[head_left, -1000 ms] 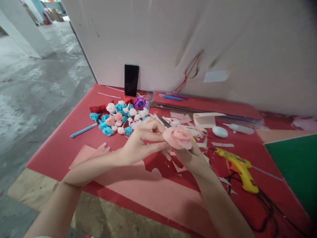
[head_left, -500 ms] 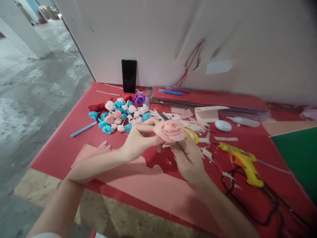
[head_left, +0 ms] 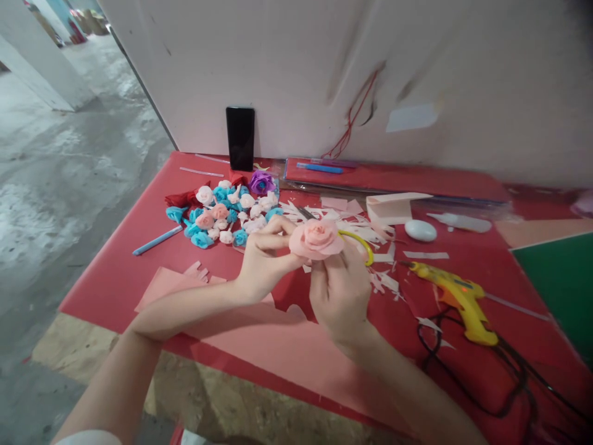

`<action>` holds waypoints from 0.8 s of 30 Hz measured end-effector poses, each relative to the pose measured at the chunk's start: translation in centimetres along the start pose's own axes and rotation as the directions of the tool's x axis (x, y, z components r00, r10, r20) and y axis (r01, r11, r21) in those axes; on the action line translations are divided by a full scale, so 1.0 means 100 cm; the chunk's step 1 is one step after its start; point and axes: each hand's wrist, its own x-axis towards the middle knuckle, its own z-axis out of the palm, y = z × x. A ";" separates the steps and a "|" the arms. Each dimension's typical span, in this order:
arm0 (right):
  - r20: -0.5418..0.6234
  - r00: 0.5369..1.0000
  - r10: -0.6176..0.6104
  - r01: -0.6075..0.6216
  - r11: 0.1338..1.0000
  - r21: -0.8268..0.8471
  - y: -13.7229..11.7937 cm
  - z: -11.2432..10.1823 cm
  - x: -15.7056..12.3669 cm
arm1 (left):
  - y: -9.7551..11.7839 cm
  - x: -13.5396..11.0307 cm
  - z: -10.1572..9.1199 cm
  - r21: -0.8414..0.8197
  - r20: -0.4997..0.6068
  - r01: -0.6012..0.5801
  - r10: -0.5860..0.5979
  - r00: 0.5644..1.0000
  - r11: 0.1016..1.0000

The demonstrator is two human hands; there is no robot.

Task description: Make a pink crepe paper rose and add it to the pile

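A pink paper rose [head_left: 317,238] is held up between my two hands, its layered petals facing up toward me. My left hand [head_left: 269,256] pinches the petals at the rose's left edge between thumb and fingers. From below and to the right, my right hand [head_left: 340,296] grips the rose's base; its fingertips are partly hidden under the petals. Behind the rose lie yellow-handled scissors [head_left: 365,246], mostly covered by the flower and my right hand. Below my hands a large pink paper sheet [head_left: 259,346] rests on the red tabletop [head_left: 106,278].
A heap of blue, white and pink paper flowers [head_left: 222,213] sits back left, near an upright phone [head_left: 241,139]. Paper scraps [head_left: 384,281] are scattered centrally. On the right are a yellow glue gun [head_left: 456,296], its black cord, a white egg-shaped object [head_left: 420,230] and a glue bottle [head_left: 463,222].
My right hand has turned and shifted slightly left under the rose, its fingers now bunched more upright at the base. The rose is tilted a little differently. My left hand keeps its pinch.
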 end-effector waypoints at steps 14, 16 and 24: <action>0.194 0.967 0.167 -0.211 0.949 0.233 0.004 -0.019 0.013 | 0.012 0.001 0.005 -0.218 0.115 0.388 -0.371 0.921 0.896; 0.311 0.930 0.194 -0.307 0.877 0.369 0.005 -0.026 0.020 | 0.013 0.003 0.003 -0.217 0.164 0.388 -0.359 0.919 0.896; 0.666 0.745 0.038 -0.642 0.312 0.700 0.024 -0.030 0.024 | 0.024 0.003 -0.001 -0.212 0.363 0.433 -0.340 0.867 0.876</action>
